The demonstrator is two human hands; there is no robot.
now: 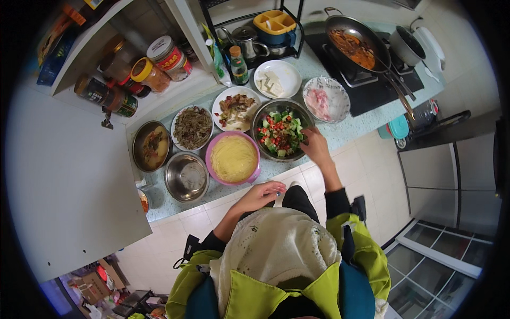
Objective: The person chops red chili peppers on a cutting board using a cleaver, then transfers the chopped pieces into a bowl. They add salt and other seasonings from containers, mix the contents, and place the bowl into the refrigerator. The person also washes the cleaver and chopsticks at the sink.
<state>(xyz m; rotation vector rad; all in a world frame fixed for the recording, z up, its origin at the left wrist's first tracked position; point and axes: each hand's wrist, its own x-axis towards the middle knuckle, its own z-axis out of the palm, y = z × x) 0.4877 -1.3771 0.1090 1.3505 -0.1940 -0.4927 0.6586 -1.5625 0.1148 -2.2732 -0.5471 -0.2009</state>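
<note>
A steel bowl (pixel 258 143) of chopped green cucumber with red chilli pieces and brown seasoning (pixel 280 133) stands at the counter's front edge. My right hand (pixel 315 144) is at its right rim, fingers bent over the edge and closed on it; the fingertips are partly hidden. My left hand (pixel 263 193) hangs in front of the counter, fingers stretched out, holding nothing. Just beyond it sits a pink bowl (pixel 256 171) of thin yellow strands (pixel 232 158). Left of that is a steel bowl (pixel 187 178) with nothing in it.
Plates of brown shreds (pixel 192 128), mixed pieces (pixel 236 109), white slices (pixel 271 84) and pale pink meat (pixel 319 103) line the counter. A frying pan (pixel 358 42) with orange-red food sits on the stove, handles jutting forward. An open cabinet (pixel 79 181) with jars (pixel 150 74) hangs at left.
</note>
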